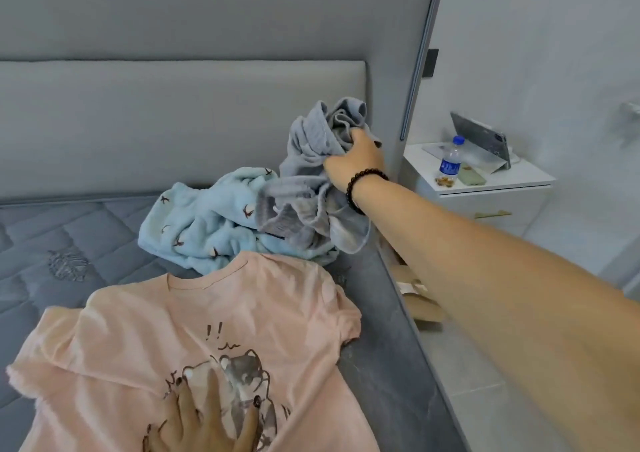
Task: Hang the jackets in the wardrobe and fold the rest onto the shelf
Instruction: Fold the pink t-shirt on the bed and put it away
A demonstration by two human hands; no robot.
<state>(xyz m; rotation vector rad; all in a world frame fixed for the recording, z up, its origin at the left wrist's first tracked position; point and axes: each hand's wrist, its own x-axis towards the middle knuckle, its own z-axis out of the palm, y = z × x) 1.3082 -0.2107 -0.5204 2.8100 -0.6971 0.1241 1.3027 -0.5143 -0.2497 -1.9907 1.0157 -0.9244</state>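
Note:
A pink T-shirt (145, 334) with a cartoon print lies spread face up on the grey mattress (52, 240). My left hand (204, 420) presses flat on its print, fingers spread. Beyond the collar sits a crumpled light-blue fleece garment (204, 223) with small dark bird marks. My right hand (356, 160), with a black bead bracelet on the wrist, grips a bunched grey knit garment (311, 160) and holds it lifted near the headboard, its lower part draped over the blue fleece.
A padded grey headboard (173, 122) runs behind the bed. To the right stands a white nightstand (491, 192) with a water bottle (450, 160), a propped tablet (481, 140) and a phone. Cardboard pieces (419, 299) lie on the floor beside the bed.

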